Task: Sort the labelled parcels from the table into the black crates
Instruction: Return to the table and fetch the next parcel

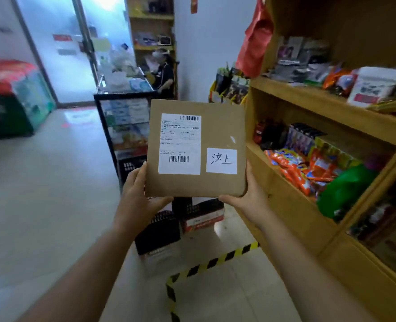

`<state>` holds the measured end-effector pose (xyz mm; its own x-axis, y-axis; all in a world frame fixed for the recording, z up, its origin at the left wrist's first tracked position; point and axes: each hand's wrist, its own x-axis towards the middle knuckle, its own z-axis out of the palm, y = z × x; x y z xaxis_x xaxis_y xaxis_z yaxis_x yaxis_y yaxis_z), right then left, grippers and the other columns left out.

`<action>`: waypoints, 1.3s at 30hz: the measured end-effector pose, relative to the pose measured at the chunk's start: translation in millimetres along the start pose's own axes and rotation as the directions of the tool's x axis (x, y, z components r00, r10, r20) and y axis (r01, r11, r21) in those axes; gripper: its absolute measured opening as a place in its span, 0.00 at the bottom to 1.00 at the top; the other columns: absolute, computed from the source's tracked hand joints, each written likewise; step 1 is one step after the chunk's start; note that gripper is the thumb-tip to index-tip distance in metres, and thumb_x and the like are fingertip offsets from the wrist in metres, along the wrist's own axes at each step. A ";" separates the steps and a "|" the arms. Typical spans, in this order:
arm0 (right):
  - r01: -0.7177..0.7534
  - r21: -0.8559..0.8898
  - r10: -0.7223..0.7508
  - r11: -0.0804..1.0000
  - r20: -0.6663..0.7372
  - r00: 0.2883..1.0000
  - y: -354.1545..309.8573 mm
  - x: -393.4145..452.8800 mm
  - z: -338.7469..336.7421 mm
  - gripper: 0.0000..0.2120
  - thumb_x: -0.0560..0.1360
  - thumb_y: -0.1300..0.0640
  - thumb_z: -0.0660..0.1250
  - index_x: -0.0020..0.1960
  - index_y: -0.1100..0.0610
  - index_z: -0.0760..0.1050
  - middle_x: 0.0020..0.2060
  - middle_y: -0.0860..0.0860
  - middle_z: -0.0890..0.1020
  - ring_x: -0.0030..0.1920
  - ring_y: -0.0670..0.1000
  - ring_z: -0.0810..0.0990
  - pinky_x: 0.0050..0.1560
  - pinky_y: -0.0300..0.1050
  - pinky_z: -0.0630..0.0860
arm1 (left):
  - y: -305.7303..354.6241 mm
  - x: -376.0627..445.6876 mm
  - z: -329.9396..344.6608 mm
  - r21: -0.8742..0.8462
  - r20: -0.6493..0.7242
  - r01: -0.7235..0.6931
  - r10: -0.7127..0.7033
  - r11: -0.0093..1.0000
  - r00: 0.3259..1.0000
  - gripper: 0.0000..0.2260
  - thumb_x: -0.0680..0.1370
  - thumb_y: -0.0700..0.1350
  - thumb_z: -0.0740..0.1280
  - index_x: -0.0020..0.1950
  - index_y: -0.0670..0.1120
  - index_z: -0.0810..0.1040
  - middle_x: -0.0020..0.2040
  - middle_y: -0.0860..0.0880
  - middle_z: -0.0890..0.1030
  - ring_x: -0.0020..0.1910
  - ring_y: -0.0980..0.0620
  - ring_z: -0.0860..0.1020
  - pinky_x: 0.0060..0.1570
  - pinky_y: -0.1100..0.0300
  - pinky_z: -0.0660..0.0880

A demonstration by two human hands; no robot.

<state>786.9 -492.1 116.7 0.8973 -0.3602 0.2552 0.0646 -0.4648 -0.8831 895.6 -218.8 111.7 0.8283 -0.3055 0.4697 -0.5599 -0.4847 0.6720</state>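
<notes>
1. Above the floor, a flat cardboard parcel [195, 148] faced the camera, its handwritten label [221, 160] legible.
2. Left hand [139, 190] and right hand [250, 196] gripped its lower corners, fingers curled behind.
3. Black crates [166, 225] waited below; reading the label seemed the step, then choosing the matching crate.

Small shop interior, pale tiled floor [41, 205].
Wooden shelving [308, 108] lines the right wall; a glass display counter [122, 122] stands mid-room; bright frosted glass doors [60, 54] behind.
</notes>
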 end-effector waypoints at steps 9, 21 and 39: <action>0.029 -0.007 -0.028 1.000 0.183 0.983 5.2 76.6 67.2 0.60 0.59 0.36 0.80 0.74 0.24 0.40 0.63 0.32 0.73 0.62 0.43 0.75 0.62 0.52 0.77 | -51.1 22.7 -30.0 0.057 -0.087 0.121 -0.116 0.991 0.989 0.48 0.63 0.64 0.74 0.78 0.56 0.55 0.63 0.57 0.66 0.57 0.57 0.73 0.57 0.65 0.73; -0.040 -0.061 0.050 0.997 0.156 0.987 24.4 197.4 93.5 0.60 0.64 0.44 0.81 0.78 0.32 0.40 0.66 0.35 0.72 0.63 0.39 0.73 0.57 0.38 0.77 | -128.9 150.1 5.0 0.010 -0.012 0.072 -0.072 0.997 0.997 0.46 0.68 0.51 0.78 0.79 0.50 0.55 0.63 0.57 0.65 0.57 0.63 0.67 0.59 0.66 0.69; -0.097 -0.116 0.108 0.989 0.095 0.990 127.5 310.9 9.2 0.59 0.61 0.41 0.81 0.77 0.29 0.44 0.60 0.28 0.65 0.57 0.23 0.64 0.50 0.30 0.66 | -117.9 250.8 157.3 -0.005 0.080 0.138 -0.137 0.990 0.987 0.46 0.68 0.52 0.77 0.79 0.49 0.54 0.67 0.54 0.65 0.59 0.59 0.70 0.62 0.63 0.69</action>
<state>1078.1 -655.9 79.8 0.9363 -0.3300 0.1200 -0.0735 -0.5184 -0.8520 1172.9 -367.1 60.2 0.8962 -0.3006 0.3264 -0.4407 -0.5181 0.7331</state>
